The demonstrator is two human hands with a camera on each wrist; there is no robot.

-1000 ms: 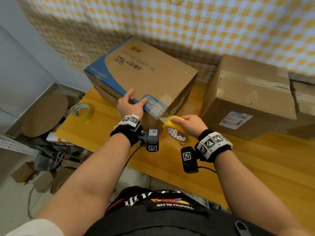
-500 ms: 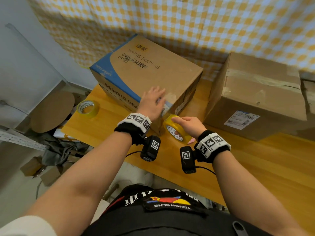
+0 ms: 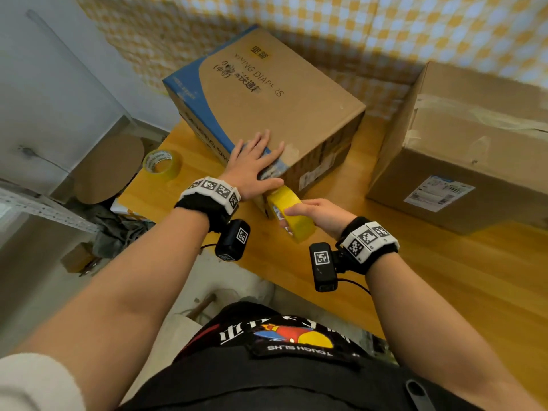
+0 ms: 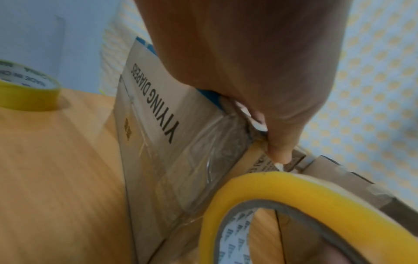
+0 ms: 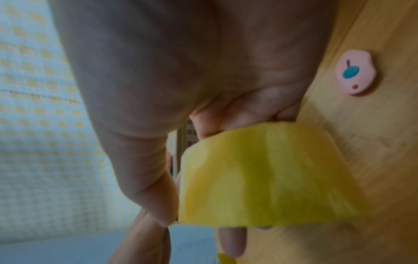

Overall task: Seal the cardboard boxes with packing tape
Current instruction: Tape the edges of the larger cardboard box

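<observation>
A brown cardboard box (image 3: 275, 93) with a blue edge and printed lettering stands on the wooden table (image 3: 444, 277). My left hand (image 3: 255, 164) lies flat with spread fingers on the box's near top corner, pressing clear tape (image 4: 203, 160) that runs over the edge and down the side. My right hand (image 3: 314, 213) grips a yellow tape roll (image 3: 292, 215) just below that corner; in the right wrist view my fingers curl round the roll (image 5: 267, 175). The roll (image 4: 294, 201) fills the lower right of the left wrist view.
A second yellow tape roll (image 3: 162, 165) lies on the table's left corner. A larger plain box (image 3: 462, 149) with a shipping label stands to the right. A small pink object (image 5: 354, 71) lies on the table near my right hand. Clutter sits on the floor at left.
My left hand slid from the blue edge along the tape to the box's near corner and now lies flat there. The roll in my right hand has come down close under that corner.
</observation>
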